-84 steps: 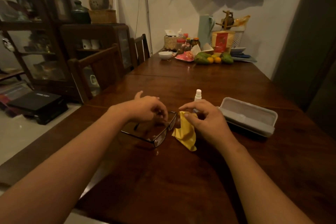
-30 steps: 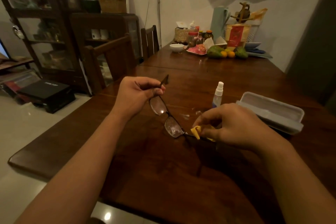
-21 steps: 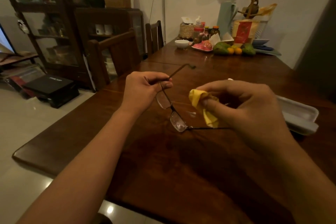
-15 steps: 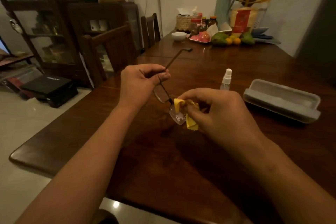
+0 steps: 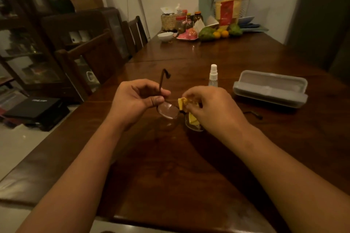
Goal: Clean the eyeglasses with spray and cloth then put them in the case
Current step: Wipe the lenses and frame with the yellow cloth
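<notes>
My left hand (image 5: 139, 97) pinches the eyeglasses (image 5: 168, 110) by the frame's left end, held just above the dark wooden table (image 5: 170, 166). One temple arm sticks up past my fingers, the other points right behind my right wrist. My right hand (image 5: 212, 108) is closed on a folded yellow cloth (image 5: 182, 102), which is pressed around the right lens. A small clear spray bottle (image 5: 213, 76) with a white cap stands upright just beyond my hands. The grey glasses case (image 5: 269, 89) lies open to the right.
At the table's far end stand a white bowl (image 5: 165, 36), a pink dish, jars, a basket and fruit (image 5: 219, 33). Two wooden chairs (image 5: 91, 58) are pushed in along the left side, with dark cabinets behind. A black box (image 5: 36, 108) lies on the floor.
The glasses were lifted off the table. My right hand brought the yellow cloth onto the right lens, and the frame has turned so both lenses face me more.
</notes>
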